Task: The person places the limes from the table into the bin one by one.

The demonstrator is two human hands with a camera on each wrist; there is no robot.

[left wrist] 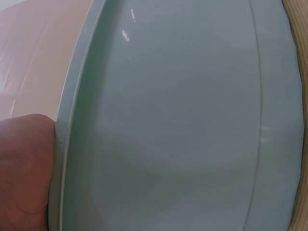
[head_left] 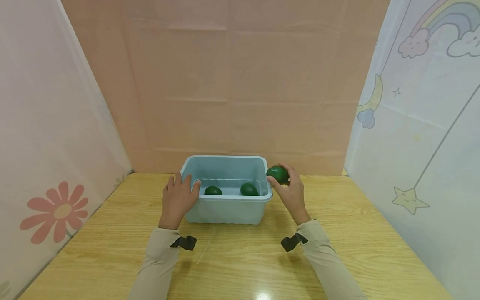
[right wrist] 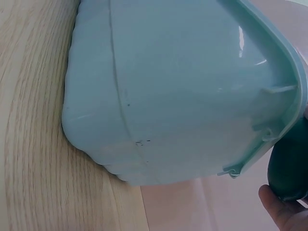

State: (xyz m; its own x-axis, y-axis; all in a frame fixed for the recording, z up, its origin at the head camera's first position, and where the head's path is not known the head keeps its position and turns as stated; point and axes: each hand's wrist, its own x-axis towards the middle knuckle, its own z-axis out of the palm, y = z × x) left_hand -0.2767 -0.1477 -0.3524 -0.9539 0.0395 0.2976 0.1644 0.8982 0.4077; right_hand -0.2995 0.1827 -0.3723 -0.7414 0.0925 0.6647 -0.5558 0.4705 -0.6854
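Observation:
My right hand (head_left: 291,191) pinches a glossy dark green avocado (head_left: 277,174) between thumb and fingers, beside the right rim of a light blue plastic bin (head_left: 225,211). In the right wrist view, the avocado (right wrist: 288,166) shows close by the bin's rim at the right edge, with a fingertip under it. My left hand (head_left: 179,199) rests at the bin's front left corner, its fingers spread and the thumb reaching over the rim. Inside the bin lie two more green avocados, one at the left (head_left: 213,191) and one at the right (head_left: 249,189), partly hidden by the front wall.
The bin stands on a wood-grain table (head_left: 240,258) near its back edge. A brown paper-like panel (head_left: 240,91) rises behind it, with patterned white sheets at the left (head_left: 63,125) and right (head_left: 420,137). Both wrists wear small black cameras.

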